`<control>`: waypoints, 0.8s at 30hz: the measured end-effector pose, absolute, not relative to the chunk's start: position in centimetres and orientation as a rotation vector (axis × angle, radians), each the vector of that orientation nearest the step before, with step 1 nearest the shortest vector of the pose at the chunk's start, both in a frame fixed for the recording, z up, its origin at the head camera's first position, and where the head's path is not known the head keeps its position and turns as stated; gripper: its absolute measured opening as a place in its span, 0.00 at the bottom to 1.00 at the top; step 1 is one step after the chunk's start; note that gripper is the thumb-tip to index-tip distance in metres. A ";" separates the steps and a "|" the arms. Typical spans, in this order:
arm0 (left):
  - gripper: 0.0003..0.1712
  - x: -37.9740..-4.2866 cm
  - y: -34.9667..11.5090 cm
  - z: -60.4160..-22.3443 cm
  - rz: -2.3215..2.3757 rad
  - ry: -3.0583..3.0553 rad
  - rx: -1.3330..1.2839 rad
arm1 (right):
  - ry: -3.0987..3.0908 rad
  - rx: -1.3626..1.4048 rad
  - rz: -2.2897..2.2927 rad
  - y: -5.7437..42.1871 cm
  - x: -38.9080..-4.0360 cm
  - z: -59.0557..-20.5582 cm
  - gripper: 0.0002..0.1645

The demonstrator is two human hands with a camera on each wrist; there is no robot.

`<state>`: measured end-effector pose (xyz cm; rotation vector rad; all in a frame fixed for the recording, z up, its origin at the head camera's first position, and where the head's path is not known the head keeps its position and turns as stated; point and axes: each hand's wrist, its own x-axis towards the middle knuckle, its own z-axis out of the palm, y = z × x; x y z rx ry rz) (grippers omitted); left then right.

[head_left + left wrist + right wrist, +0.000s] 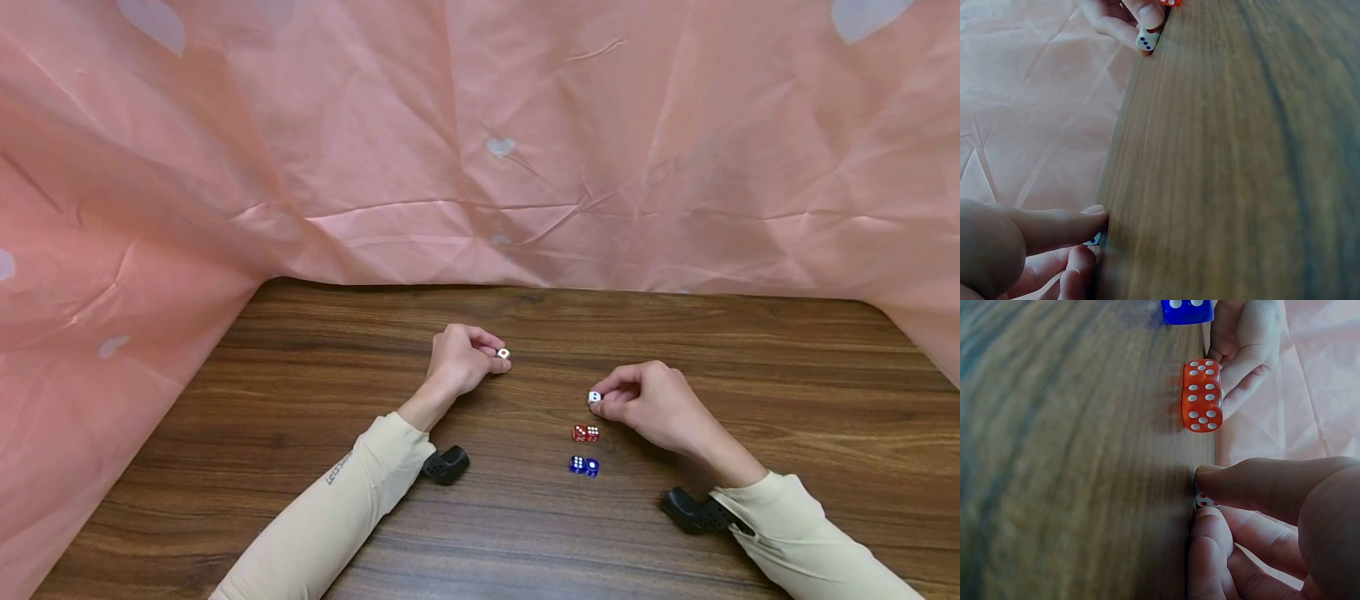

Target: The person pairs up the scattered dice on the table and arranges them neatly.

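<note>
Between thumb and fingers my left hand [459,358] pinches a white die [503,354] with a red pip on top, low over the wooden table. In the left wrist view the thumb hides most of that die [1093,239]. To the right and nearer, my right hand [660,404] pinches a second white die [595,397] showing two dark pips. Just in front of it, two red dice [585,433] sit side by side. Two blue dice [584,466] form another pair closer to me. The right wrist view shows the red dice [1202,397] beyond the right thumb.
The brown wood-grain table [337,333] spreads under both hands. A pink cloth [525,167] with pale heart shapes hangs behind it and along the sides. Black wrist devices [447,465] stick out below each cream sleeve [360,500].
</note>
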<state>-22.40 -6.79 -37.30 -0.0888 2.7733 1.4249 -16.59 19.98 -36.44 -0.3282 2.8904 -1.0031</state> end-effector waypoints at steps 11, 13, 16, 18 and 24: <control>0.12 -22.5 -6.9 -37.4 1.428 2.775 -0.044 | 2.901 -0.336 -1.006 19.9 -16.6 -36.4 0.03; 0.12 -22.5 -6.9 -37.3 1.428 2.775 -0.033 | 2.902 -0.335 -1.004 19.9 -16.6 -36.4 0.03; 0.13 -22.5 -6.9 -37.3 1.419 2.774 -0.019 | 2.901 -0.334 -1.001 20.0 -16.6 -36.4 0.03; 0.13 -22.5 -6.9 -37.3 1.410 2.774 -0.013 | 2.900 -0.333 -1.000 20.0 -16.6 -36.4 0.03; 0.09 -22.5 -7.0 -37.3 1.378 2.788 -0.024 | 2.894 -0.334 -1.002 20.0 -16.6 -36.5 0.03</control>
